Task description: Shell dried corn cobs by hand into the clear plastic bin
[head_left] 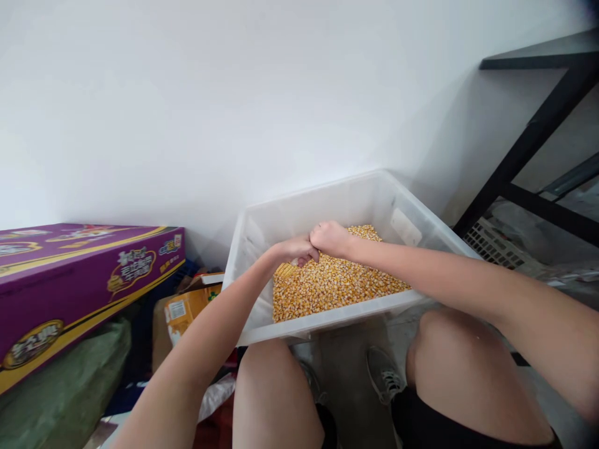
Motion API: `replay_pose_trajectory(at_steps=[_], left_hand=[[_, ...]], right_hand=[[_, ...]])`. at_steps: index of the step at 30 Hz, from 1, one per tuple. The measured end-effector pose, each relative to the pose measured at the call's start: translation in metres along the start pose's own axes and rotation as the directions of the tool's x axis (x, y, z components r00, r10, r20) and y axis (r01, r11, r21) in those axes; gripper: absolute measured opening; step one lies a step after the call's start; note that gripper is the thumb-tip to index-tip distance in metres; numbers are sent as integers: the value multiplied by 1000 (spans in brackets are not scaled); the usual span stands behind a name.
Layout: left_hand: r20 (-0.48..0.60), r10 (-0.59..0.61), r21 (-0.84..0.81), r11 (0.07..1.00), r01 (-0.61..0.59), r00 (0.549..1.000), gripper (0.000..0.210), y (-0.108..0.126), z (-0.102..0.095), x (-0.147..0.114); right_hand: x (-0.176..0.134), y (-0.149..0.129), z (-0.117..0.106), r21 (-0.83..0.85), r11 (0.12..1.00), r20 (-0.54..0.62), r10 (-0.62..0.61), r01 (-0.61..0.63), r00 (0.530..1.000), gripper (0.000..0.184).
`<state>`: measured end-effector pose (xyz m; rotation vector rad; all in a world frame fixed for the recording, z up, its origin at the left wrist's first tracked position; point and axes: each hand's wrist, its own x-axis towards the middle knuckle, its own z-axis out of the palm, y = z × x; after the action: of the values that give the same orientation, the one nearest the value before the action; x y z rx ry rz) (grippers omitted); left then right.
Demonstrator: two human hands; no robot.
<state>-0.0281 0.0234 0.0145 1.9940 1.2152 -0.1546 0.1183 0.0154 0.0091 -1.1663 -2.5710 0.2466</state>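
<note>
Over a translucent plastic bin (322,321), my two hands meet, pressed against each other. My left hand (298,251) is closed around a yellow corn cob (285,270), whose end shows below and left of the fingers. My right hand (330,238) is a closed fist, touching the left one. Its fingers are turned away, so whatever it grips is hidden. Just beneath both hands lies a thick bed of loose corn kernels (337,284), yellow and pale, covering the bin's bottom.
A purple printed carton (93,268) stands at the left, above a green plastic bag (70,386) and an orange box (189,315). On the right rises a black-framed rack (533,131), with a white plastic basket (496,246) behind. A white wall backs the bin; my knees flank its front.
</note>
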Motion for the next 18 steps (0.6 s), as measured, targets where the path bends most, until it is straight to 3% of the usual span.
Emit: replay_pose_trajectory(at_steps=[3,5,7,9,10,12,13,15,16,18], left_hand=[[-210,88,282,959,-26,974,9,5,3,0],[-336,155,530,847,50,929,11,13,8,0],[-348,225,691,717,87,910,16,24,12,-2],[-303,336,789,614,37,892,21,35,14,-6],[-281,402,822,570,2,871,24,40,14,-8],[-260,484,852,522,-38,835,27,48,12,-12],[-260,490,847,529,-47,832,27,50,12,-13],[-297,433,797,603,-28,851,24,50,10,-13],[-338,378,753,658,7,862,23,47,9,-11],[-421,265,645,759,82,867,25,39,8,-7]], right_hand=[[0,2,-2,39,997,74,68,-71,995,7],[-3,9,-1,193,960,256,151,-203,955,5],[-7,17,-1,412,819,534,137,-398,834,10],[-10,26,-4,542,598,761,-49,-591,647,18],[-11,30,-7,566,504,805,-166,-653,570,21],[-12,37,-15,574,399,817,-331,-715,472,26],[-11,39,-19,574,379,813,-371,-726,449,27],[-11,44,-29,585,361,802,-392,-726,451,29],[-11,48,-33,603,350,790,-387,-717,475,32],[-12,57,-40,662,319,748,-328,-678,577,39]])
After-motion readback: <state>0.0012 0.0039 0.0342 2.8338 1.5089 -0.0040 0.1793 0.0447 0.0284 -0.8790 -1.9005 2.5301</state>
